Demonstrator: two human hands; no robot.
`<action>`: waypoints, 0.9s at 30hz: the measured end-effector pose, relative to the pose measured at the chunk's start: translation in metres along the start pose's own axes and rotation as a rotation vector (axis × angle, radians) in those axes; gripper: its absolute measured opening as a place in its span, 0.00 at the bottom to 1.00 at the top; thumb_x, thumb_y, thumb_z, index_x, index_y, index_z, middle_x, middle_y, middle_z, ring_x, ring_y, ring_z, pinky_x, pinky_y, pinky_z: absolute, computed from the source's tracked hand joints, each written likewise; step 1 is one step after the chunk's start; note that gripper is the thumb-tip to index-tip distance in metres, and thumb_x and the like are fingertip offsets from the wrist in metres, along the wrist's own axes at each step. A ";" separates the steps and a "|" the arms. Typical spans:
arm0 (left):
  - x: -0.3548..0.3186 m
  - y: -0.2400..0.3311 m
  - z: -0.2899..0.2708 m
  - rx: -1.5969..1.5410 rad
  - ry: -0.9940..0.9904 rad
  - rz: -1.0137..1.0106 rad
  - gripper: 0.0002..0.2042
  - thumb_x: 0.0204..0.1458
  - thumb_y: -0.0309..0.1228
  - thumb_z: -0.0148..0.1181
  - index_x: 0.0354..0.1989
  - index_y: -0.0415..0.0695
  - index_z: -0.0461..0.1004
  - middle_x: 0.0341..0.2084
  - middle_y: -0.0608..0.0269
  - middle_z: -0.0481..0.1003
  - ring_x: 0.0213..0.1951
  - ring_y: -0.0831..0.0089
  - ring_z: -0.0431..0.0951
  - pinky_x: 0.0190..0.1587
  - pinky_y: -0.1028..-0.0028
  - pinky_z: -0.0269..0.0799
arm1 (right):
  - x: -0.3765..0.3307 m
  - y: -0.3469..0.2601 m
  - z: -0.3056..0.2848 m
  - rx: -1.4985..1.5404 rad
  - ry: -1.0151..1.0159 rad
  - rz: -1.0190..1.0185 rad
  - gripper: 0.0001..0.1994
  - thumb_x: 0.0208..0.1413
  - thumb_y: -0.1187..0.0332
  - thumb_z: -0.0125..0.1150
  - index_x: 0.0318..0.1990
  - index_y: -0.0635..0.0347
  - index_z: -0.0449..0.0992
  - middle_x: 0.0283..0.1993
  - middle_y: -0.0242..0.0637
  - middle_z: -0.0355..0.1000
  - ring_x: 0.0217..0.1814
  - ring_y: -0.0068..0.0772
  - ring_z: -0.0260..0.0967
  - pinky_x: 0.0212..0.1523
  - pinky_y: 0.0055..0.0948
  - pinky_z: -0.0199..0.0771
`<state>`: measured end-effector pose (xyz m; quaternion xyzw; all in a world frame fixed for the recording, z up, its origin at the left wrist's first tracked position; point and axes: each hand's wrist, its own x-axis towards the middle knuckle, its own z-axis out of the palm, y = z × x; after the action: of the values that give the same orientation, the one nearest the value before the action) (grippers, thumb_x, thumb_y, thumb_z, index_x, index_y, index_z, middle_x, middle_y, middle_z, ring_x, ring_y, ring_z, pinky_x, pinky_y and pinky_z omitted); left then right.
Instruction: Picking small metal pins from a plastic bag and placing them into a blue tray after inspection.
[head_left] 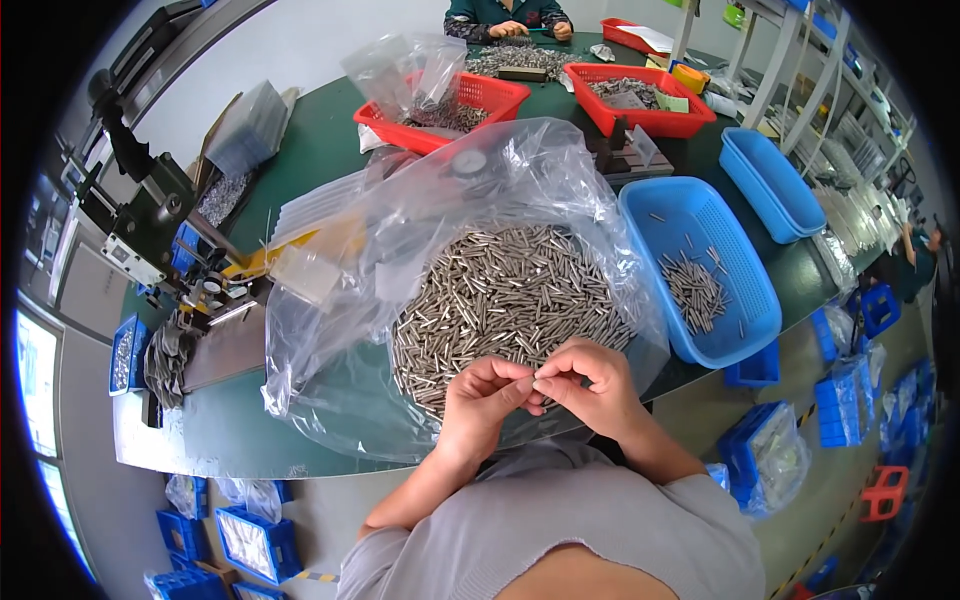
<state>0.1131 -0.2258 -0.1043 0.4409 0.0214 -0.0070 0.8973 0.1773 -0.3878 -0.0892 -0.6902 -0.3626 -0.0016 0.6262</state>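
Pinching one small silver metal pin (532, 383) between them, left hand (482, 400) and right hand (590, 385) check it; blue plastic basket (745, 290) waits at two o'clock.

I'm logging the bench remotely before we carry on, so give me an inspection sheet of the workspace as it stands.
Surface: dark green table, mostly covered.
Job's things: heap of small metal pins lying on an opened clear plastic bag; a few pins lie in the nearest blue basket.
Clutter: red baskets of parts, a second blue basket, a black machine at the left edge.
Grippers: left hand and right hand meet fingertip to fingertip, pinching one pin over the heap.
Cables: nothing seen.
Surroundings: another person's hands at the far end; blue crates on the floor.
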 end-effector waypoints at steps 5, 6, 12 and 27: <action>0.001 -0.001 -0.001 -0.018 -0.004 0.002 0.04 0.53 0.17 0.54 0.36 0.34 0.73 0.29 0.56 0.77 0.31 0.70 0.78 0.35 0.72 0.77 | 0.002 -0.002 -0.001 -0.171 -0.009 -0.099 0.06 0.48 0.79 0.63 0.34 0.63 0.74 0.28 0.35 0.70 0.26 0.26 0.68 0.24 0.22 0.66; 0.002 -0.002 -0.002 -0.020 0.001 -0.009 0.04 0.53 0.17 0.54 0.36 0.34 0.73 0.29 0.56 0.77 0.31 0.70 0.78 0.35 0.72 0.77 | 0.004 -0.001 -0.001 -0.167 -0.007 -0.087 0.06 0.48 0.79 0.63 0.34 0.63 0.74 0.28 0.35 0.70 0.26 0.26 0.68 0.24 0.22 0.66; 0.012 -0.003 -0.007 -0.089 0.036 0.002 0.03 0.51 0.17 0.55 0.33 0.35 0.74 0.29 0.54 0.77 0.29 0.71 0.77 0.33 0.71 0.77 | 0.011 0.000 -0.015 -0.241 0.094 -0.112 0.04 0.49 0.79 0.60 0.31 0.62 0.72 0.28 0.38 0.69 0.26 0.33 0.67 0.26 0.27 0.66; 0.009 -0.009 -0.024 -0.208 0.120 0.125 0.05 0.55 0.20 0.53 0.38 0.37 0.71 0.34 0.51 0.76 0.31 0.72 0.78 0.34 0.72 0.78 | 0.016 0.022 -0.017 -0.600 -0.122 -0.051 0.10 0.41 0.73 0.67 0.34 0.57 0.76 0.31 0.34 0.68 0.34 0.38 0.69 0.33 0.34 0.71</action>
<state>0.1212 -0.2121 -0.1266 0.3454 0.0482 0.0774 0.9340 0.2083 -0.3938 -0.0972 -0.8339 -0.3998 -0.0829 0.3713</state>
